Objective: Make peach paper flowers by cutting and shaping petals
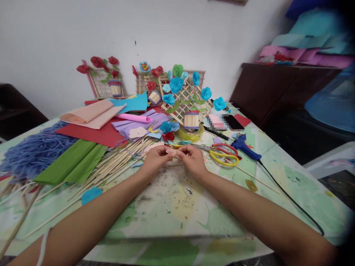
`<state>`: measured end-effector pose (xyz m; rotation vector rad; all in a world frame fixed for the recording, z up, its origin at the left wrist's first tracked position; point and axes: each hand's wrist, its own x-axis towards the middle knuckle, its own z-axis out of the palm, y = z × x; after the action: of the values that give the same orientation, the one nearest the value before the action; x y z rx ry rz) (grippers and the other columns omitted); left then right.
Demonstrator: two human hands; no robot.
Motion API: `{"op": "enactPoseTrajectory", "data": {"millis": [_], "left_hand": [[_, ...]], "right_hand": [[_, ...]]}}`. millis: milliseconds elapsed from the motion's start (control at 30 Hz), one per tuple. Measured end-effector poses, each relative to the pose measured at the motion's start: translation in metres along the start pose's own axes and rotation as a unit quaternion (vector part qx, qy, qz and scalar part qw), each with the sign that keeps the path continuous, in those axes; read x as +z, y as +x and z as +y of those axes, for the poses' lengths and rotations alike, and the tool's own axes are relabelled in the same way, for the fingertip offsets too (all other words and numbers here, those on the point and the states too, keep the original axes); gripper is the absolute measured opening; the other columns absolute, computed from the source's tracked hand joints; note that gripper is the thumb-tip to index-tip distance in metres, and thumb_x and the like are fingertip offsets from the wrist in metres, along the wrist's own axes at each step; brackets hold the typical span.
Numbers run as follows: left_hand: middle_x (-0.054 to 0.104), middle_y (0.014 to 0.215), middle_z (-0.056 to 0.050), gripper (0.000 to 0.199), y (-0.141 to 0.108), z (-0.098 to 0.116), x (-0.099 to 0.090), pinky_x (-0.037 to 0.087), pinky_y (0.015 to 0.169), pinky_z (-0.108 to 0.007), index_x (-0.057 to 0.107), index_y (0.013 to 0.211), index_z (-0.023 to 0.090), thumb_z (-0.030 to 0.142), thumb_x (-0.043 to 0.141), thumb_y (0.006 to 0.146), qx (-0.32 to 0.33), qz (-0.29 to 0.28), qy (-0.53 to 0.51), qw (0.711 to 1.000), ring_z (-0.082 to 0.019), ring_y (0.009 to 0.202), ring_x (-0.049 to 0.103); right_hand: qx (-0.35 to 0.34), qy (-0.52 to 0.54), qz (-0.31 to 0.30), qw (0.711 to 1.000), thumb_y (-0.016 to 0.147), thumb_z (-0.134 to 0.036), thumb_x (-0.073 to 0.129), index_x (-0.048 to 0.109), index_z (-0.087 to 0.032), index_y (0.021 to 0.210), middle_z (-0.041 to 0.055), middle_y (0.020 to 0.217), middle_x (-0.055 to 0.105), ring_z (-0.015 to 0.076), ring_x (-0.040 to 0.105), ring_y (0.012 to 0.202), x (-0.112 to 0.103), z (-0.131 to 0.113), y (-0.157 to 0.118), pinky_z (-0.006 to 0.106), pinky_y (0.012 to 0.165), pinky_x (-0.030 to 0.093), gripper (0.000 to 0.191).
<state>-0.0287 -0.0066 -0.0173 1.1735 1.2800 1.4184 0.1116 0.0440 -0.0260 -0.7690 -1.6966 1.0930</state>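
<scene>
A small pale pink paper piece (172, 152) is pinched between my two hands over the middle of the table. My left hand (155, 159) grips its left side with thumb and fingertips. On its right side the thumb and fingers of my right hand (193, 159) are closed. Scissors (225, 158) with red and yellow handles lie just right of my right hand. Wooden sticks (119, 159) are spread in a bundle left of my left hand. Behind the hands are a dark red paper flower (168, 136) and a blue paper flower (165, 127).
A blue glue gun (246, 147) with a black cord lies at the right. A stick lattice (181, 103) with blue flowers stands behind a roll of yellowish tape (191, 135). Blue yarn (36, 149), green paper (72, 162) and red paper (91, 133) cover the left. A phone (233, 122) lies at the back right.
</scene>
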Motion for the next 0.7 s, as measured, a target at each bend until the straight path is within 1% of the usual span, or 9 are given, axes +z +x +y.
{"op": "enactPoseTrajectory", "data": {"millis": [133, 367, 433, 500, 567, 600, 633, 667, 700], "left_hand": [[0.065, 0.068, -0.001, 0.021, -0.001, 0.003, 0.001, 0.040, 0.061, -0.024, 0.067, 0.073, 0.014, 0.030, 0.074, 0.061, -0.006, 0.014, -0.003, 1.000, -0.012, 0.063, 0.054], [0.064, 0.067, -0.001, 0.020, -0.001, 0.002, 0.001, 0.039, 0.059, -0.023, 0.066, 0.072, 0.014, 0.029, 0.074, 0.060, -0.024, 0.014, -0.019, 0.999, -0.012, 0.061, 0.054], [0.063, 0.066, -0.001, 0.018, -0.001, 0.001, 0.000, 0.039, 0.060, -0.023, 0.065, 0.071, 0.014, 0.027, 0.073, 0.061, -0.035, 0.008, -0.036, 0.999, -0.012, 0.061, 0.054], [0.063, 0.066, -0.001, 0.015, -0.001, 0.000, 0.000, 0.039, 0.061, -0.023, 0.064, 0.070, 0.014, 0.025, 0.071, 0.062, -0.044, -0.004, -0.061, 0.997, -0.012, 0.061, 0.054], [0.063, 0.068, -0.001, 0.013, 0.000, 0.000, 0.000, 0.040, 0.062, -0.023, 0.062, 0.069, 0.015, 0.025, 0.069, 0.065, -0.051, -0.018, -0.087, 0.995, -0.012, 0.062, 0.054], [0.063, 0.069, -0.001, 0.012, 0.000, 0.001, 0.000, 0.040, 0.063, -0.023, 0.062, 0.069, 0.014, 0.025, 0.067, 0.066, -0.054, -0.025, -0.096, 0.994, -0.012, 0.062, 0.054], [0.064, 0.069, -0.002, 0.012, -0.001, 0.003, 0.000, 0.040, 0.063, -0.023, 0.062, 0.068, 0.014, 0.025, 0.066, 0.067, -0.056, -0.029, -0.102, 0.993, -0.012, 0.062, 0.054], [0.064, 0.070, -0.002, 0.012, -0.001, 0.004, 0.001, 0.040, 0.063, -0.023, 0.061, 0.068, 0.014, 0.025, 0.066, 0.067, -0.059, -0.030, -0.105, 0.992, -0.012, 0.063, 0.054], [0.064, 0.070, -0.002, 0.012, -0.001, 0.006, 0.001, 0.040, 0.063, -0.023, 0.061, 0.068, 0.014, 0.025, 0.066, 0.067, -0.060, -0.031, -0.107, 0.992, -0.012, 0.063, 0.054]], "right_hand": [[0.002, -0.009, -0.001, 1.000, 0.073, -0.033, 0.062, 0.059, -0.017, 0.066, -0.0004, 0.062, 0.058, 0.0120, 0.048, 0.059, -0.002, -0.005, 0.001, 0.024, 0.057, 0.039, 0.017], [-0.019, -0.031, -0.008, 0.999, 0.074, -0.029, 0.060, 0.058, -0.018, 0.067, 0.0005, 0.065, 0.058, 0.0139, 0.052, 0.062, -0.001, -0.004, -0.001, 0.025, 0.059, 0.040, 0.013], [-0.038, -0.054, -0.015, 0.998, 0.076, -0.028, 0.058, 0.058, -0.018, 0.067, 0.0014, 0.067, 0.059, 0.0146, 0.053, 0.064, -0.002, -0.003, 0.000, 0.026, 0.061, 0.041, 0.013], [-0.071, -0.105, -0.018, 0.992, 0.077, -0.026, 0.057, 0.058, -0.018, 0.069, 0.0023, 0.068, 0.060, 0.0156, 0.054, 0.067, -0.009, -0.005, 0.004, 0.027, 0.064, 0.042, 0.012], [-0.106, -0.190, -0.014, 0.976, 0.079, -0.027, 0.055, 0.060, -0.017, 0.073, 0.0037, 0.071, 0.061, 0.0170, 0.055, 0.072, -0.027, -0.010, 0.011, 0.028, 0.069, 0.042, 0.013], [-0.117, -0.248, -0.013, 0.962, 0.081, -0.028, 0.053, 0.061, -0.017, 0.075, 0.0051, 0.075, 0.062, 0.0182, 0.056, 0.076, -0.039, -0.013, 0.015, 0.029, 0.071, 0.041, 0.015], [-0.120, -0.315, -0.004, 0.941, 0.082, -0.029, 0.052, 0.061, -0.017, 0.078, 0.0067, 0.079, 0.063, 0.0195, 0.056, 0.079, -0.053, -0.016, 0.018, 0.030, 0.073, 0.041, 0.016], [-0.110, -0.386, 0.005, 0.916, 0.082, -0.029, 0.051, 0.062, -0.016, 0.080, 0.0083, 0.082, 0.064, 0.0209, 0.056, 0.083, -0.068, -0.018, 0.021, 0.032, 0.076, 0.040, 0.017], [-0.084, -0.454, 0.012, 0.887, 0.081, -0.028, 0.050, 0.063, -0.015, 0.082, 0.0097, 0.084, 0.064, 0.0225, 0.056, 0.086, -0.082, -0.020, 0.023, 0.032, 0.077, 0.039, 0.018]]}}
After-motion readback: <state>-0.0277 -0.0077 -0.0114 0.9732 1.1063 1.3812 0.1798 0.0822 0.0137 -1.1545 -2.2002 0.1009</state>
